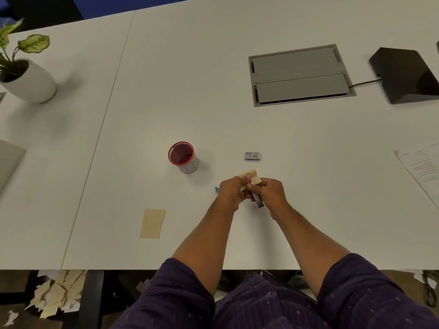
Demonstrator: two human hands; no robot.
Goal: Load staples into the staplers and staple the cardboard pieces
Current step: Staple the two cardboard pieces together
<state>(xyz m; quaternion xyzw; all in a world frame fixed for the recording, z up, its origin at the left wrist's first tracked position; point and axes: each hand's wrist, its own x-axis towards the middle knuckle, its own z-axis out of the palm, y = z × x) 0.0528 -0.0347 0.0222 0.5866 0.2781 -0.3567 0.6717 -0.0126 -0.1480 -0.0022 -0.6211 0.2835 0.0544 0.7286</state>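
Hands are meeting just above the white table (213,91), near its front edge. Left hand (231,193) is pinching a small tan cardboard piece (251,175), whose far edge is sticking out beyond the fingertips. Right hand (270,192) is curling round a dark grey stapler (258,201), whose rear end is poking out below the knuckles, toward the person. Stapler mouth and cardboard edge are coming together between the two hands; whether the card is seated inside cannot be told.

Something small and blue (216,189) is peeking out just left of the left hand; too hidden to name. Second cardboard piece (152,223) is lying flat, well to the left of the left hand and nearer the person. Staple box (253,156) is sitting beyond the right hand; red mesh cup (183,156) is standing beyond and left of the left hand.

Handling, as judged: card looks thin, light and fairly stiff, likely to crease if squeezed mid-sheet, so a pinch near the edge beside the stapler mouth suits it. Stapler looks hard and smooth; a grip round its body, thumb pressing the top, should be steadying it.
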